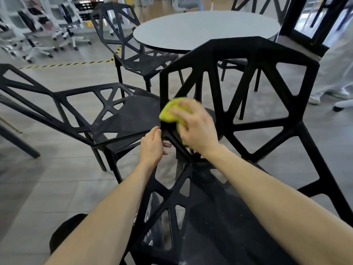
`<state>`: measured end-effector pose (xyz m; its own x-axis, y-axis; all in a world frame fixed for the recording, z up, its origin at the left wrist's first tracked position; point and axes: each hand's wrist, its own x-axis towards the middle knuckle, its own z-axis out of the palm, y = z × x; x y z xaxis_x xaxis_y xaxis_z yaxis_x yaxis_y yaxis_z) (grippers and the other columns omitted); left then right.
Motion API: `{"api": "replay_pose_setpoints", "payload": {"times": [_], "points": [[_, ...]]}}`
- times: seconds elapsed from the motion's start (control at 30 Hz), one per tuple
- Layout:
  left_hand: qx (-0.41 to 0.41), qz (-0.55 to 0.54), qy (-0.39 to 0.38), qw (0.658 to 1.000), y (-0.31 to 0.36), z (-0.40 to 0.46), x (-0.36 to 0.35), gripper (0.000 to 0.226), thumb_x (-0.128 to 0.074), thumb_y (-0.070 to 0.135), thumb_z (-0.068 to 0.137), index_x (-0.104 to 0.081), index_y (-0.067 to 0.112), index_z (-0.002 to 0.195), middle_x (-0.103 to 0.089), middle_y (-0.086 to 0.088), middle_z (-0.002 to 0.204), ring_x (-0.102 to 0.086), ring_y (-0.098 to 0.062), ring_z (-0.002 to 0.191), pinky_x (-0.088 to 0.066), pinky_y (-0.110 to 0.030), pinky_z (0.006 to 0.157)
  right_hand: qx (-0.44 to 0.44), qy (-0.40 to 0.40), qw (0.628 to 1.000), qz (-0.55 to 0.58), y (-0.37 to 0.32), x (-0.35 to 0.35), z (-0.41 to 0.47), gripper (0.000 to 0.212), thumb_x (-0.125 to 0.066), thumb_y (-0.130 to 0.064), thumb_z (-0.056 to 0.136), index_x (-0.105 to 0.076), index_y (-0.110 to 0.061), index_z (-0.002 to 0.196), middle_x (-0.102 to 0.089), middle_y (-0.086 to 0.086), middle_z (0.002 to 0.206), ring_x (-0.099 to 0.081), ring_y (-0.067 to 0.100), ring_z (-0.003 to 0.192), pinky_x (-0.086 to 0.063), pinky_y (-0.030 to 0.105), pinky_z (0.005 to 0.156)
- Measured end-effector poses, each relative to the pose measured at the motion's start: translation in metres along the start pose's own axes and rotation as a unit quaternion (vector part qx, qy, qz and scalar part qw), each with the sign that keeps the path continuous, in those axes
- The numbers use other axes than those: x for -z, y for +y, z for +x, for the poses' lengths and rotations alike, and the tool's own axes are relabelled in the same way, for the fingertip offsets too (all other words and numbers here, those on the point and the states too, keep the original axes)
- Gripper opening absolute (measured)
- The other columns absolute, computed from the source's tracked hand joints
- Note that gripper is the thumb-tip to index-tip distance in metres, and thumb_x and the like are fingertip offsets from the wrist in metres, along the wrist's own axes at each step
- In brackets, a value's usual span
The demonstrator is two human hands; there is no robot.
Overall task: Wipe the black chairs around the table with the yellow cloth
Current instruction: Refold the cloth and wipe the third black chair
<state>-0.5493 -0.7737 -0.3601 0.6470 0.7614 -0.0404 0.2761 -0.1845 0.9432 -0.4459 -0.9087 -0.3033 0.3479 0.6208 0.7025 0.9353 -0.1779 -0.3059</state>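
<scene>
Right hand (196, 127) presses yellow cloth (170, 111) on the nearest black chair (238, 104) backrest strut, frame centre. Left hand (152, 146) grips that strut just below-left. Strut runs upward; right hand nearer.

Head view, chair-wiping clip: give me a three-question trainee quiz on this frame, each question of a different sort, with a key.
1. True or false: the yellow cloth is lying on the round table.
2. Multiple choice: what does the left hand do? A) holds the cloth B) grips the frame edge of the near chair C) rests on the table
3. Fill in: the right hand presses the cloth against the chair's ____ edge, as the camera sees it.

Key: 1 false, the cloth is under the right hand on the chair frame; 2 B; 3 left.
</scene>
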Motion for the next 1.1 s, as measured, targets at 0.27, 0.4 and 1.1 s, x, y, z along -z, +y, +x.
{"api": "replay_pose_setpoints", "payload": {"times": [0.27, 0.4, 1.1], "points": [[-0.015, 0.001, -0.005, 1.000, -0.001, 0.000, 0.001, 0.039, -0.037, 0.032, 0.108, -0.071, 0.014, 0.109, -0.073, -0.023, 0.110, -0.080, -0.026, 0.078, -0.064, -0.059, 0.058, 0.078, -0.038, 0.989, -0.118, 0.006, -0.048, -0.023, 0.056, -0.057, -0.008, 0.098, -0.055, -0.015, 0.154, -0.048, 0.013, 0.159, -0.051, 0.038, 0.107, -0.047, 0.047, 0.101], [0.020, -0.023, -0.001, 1.000, -0.010, 0.008, -0.002, 0.064, -0.037, 0.045, 0.099, -0.062, 0.003, 0.140, -0.068, -0.019, 0.128, -0.082, -0.028, 0.081, -0.062, -0.044, 0.058, 0.045, -0.039, 0.985, -0.160, 0.046, -0.037, -0.074, 0.052, -0.063, -0.003, 0.096, -0.063, -0.014, 0.146, -0.057, 0.014, 0.151, -0.047, 0.033, 0.114, -0.053, 0.045, 0.099], [0.016, 0.037, 0.010, 0.999, -0.008, 0.005, -0.005, 0.052, -0.034, 0.031, 0.113, -0.050, 0.011, 0.158, -0.071, 0.008, 0.095, -0.080, -0.033, 0.079, -0.066, -0.056, 0.077, -0.266, 0.168, 0.949, -0.007, 0.081, 0.036, -0.090, 0.043, -0.063, -0.011, 0.103, -0.066, -0.026, 0.144, -0.055, 0.002, 0.140, -0.056, 0.018, 0.131, -0.049, 0.028, 0.110]]}}
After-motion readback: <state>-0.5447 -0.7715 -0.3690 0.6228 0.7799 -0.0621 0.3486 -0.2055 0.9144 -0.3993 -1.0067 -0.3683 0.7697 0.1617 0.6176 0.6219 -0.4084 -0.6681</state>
